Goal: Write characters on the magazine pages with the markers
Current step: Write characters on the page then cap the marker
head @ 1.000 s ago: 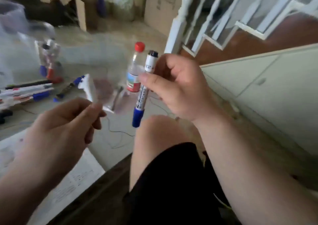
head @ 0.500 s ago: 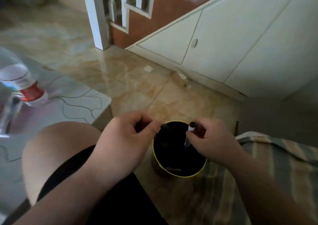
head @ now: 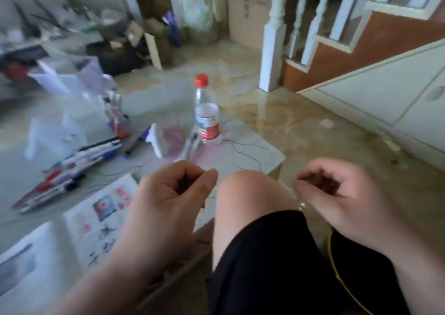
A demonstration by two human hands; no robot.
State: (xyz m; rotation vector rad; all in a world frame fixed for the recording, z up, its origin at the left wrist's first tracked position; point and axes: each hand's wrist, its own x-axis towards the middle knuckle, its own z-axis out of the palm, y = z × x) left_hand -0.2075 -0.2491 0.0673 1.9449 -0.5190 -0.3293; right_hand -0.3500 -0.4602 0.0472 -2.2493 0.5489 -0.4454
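Open magazine pages [head: 101, 213] lie on the low marble table [head: 265, 155] at the lower left, with another page [head: 24, 266] nearer the corner. Several markers [head: 72, 165] with blue, red and black caps lie in a loose pile left of centre. A few more markers stand in a clear holder [head: 116, 117]. My left hand [head: 168, 194] hovers over the table's near edge with fingers curled, thumb against forefinger, and nothing in it. My right hand [head: 337, 194] hangs to the right of my knee, fingers loosely curled and empty.
A water bottle [head: 207, 112] with a red cap stands mid-table beside torn clear packaging [head: 168, 141]. A yellow-rimmed dark bin [head: 337, 261] sits on the floor at the lower right. Clear plastic boxes [head: 72, 85] are behind the markers. A stair post [head: 272, 49] and white cabinets [head: 385, 93] are to the right.
A second ago my right hand held a blue-capped marker; half a second ago both hands were over the bin. Now both hands are empty and the view is back on the table.
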